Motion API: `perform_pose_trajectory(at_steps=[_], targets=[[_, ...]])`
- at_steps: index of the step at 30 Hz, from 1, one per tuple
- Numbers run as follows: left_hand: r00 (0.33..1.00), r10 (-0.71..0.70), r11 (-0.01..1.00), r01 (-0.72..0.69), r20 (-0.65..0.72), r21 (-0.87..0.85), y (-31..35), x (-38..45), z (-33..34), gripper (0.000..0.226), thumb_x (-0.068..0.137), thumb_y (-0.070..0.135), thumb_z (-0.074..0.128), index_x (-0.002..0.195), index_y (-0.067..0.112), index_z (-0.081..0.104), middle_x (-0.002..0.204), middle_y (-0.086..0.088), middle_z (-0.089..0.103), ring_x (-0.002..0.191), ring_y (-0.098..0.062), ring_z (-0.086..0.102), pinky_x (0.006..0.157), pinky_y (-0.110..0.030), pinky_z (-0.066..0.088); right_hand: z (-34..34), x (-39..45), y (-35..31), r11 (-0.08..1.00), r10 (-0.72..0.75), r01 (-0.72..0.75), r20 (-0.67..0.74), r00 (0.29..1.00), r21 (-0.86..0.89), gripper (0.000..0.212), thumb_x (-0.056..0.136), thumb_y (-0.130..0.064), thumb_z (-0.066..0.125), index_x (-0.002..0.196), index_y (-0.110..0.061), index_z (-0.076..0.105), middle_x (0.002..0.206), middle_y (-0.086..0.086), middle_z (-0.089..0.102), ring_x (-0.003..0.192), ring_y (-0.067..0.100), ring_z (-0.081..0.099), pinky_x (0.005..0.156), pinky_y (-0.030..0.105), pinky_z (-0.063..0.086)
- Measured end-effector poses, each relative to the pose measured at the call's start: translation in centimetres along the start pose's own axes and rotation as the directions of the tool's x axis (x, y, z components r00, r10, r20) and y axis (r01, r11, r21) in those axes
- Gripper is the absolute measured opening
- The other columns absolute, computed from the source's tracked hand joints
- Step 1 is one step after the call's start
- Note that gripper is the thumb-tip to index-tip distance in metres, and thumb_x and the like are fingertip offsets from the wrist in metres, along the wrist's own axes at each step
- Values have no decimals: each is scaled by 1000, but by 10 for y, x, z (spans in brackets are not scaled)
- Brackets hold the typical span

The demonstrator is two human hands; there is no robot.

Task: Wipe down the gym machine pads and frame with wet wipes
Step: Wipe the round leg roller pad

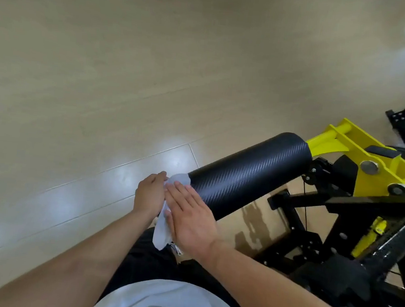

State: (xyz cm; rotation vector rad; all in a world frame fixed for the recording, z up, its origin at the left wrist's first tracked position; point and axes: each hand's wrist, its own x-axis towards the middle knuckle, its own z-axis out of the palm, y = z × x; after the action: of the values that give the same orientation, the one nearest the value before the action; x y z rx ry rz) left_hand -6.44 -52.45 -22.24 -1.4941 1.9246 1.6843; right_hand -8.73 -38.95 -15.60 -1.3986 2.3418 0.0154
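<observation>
The left hand [149, 192] holds a thin, pale blue wet wipe [163, 226] in its grip at the near end of the black ribbed roller pad [246, 175]. The right hand [189, 217] presses flat on it. The wipe looks soft, light and floppy; the pad looks firm.

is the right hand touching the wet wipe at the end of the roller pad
Touching. In the head view the right hand lies flat with straight fingers on the wet wipe, at the near end of the black roller pad.

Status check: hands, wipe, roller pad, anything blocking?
Left hand grips wet wipe at roller pad end. Right hand flat, fingers straight against wipe. Nothing blocking.
</observation>
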Motion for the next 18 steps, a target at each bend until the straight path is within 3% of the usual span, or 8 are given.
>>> perform_pose_trajectory(at_steps=[2, 4, 6, 7, 9, 12, 15, 18], targets=[[1000, 7, 1000, -7, 19, 15, 1, 3, -3, 35, 103, 31, 39, 96, 12, 68, 90, 8, 61, 85, -15, 57, 68, -25, 37, -10, 3, 24, 997, -10, 12, 31, 999, -70, 59, 109, -37, 5, 159, -14, 27, 166, 1, 27, 156, 17, 16, 129, 39, 3], [998, 67, 993, -68, 21, 91, 3, 4, -6, 35, 102, 35, 40, 94, 16, 68, 94, 8, 63, 96, -20, 58, 75, -30, 34, -24, 7, 90, 967, 214, -218, -43, 976, -132, 58, 108, -33, 3, 162, -17, 16, 169, 0, 17, 158, 15, 7, 129, 40, 0], [994, 112, 990, -113, 11, 86, 10, -4, -7, 34, 101, 43, 43, 93, 20, 68, 93, 11, 64, 95, -19, 59, 77, -32, 35, -43, 0, 162, 821, 552, -558, -82, 830, -122, 60, 105, -28, 3, 163, -15, 11, 171, 1, 10, 158, 17, 2, 129, 39, -1], [990, 140, 986, -140, 7, 92, 13, -9, -6, 34, 100, 47, 45, 94, 23, 67, 95, 13, 64, 94, -17, 58, 77, -32, 37, -50, -5, 185, 746, 656, -661, -79, 751, -88, 59, 106, -26, 6, 163, -14, 9, 172, 2, 7, 158, 19, -1, 129, 39, -1], [976, 219, 953, -218, 16, 211, 19, -20, -1, 31, 98, 54, 44, 96, 30, 64, 100, 16, 61, 95, -13, 56, 78, -32, 40, -44, -4, 188, 680, 733, -732, -70, 676, 50, 56, 109, -26, 7, 162, -10, 6, 172, 5, 2, 158, 20, -4, 128, 38, -4], [965, 263, 916, -246, -11, 317, 23, -26, 7, 28, 98, 58, 40, 97, 37, 58, 99, 16, 61, 91, -13, 58, 75, -33, 45, -13, 5, 105, 778, 627, -602, -157, 763, 178, 64, 107, -37, -8, 157, -7, 18, 168, 9, 19, 157, 21, 10, 127, 36, 0], [983, 181, 943, -171, -8, 284, 25, -20, 8, 30, 100, 52, 38, 93, 33, 60, 94, 13, 65, 86, -14, 60, 74, -34, 43, 12, -6, 18, 967, 252, -242, -167, 953, 77, 56, 110, -35, 4, 152, -12, 32, 161, 5, 37, 154, 19, 24, 123, 38, 11], [987, 157, 940, -157, 24, 304, 26, -16, 5, 32, 100, 52, 36, 91, 33, 60, 91, 11, 65, 83, -13, 60, 73, -34, 42, -3, -5, 37, 991, 136, -136, -64, 989, 6, 55, 109, -37, 2, 156, -16, 24, 164, 1, 32, 155, 18, 20, 125, 37, 6]])
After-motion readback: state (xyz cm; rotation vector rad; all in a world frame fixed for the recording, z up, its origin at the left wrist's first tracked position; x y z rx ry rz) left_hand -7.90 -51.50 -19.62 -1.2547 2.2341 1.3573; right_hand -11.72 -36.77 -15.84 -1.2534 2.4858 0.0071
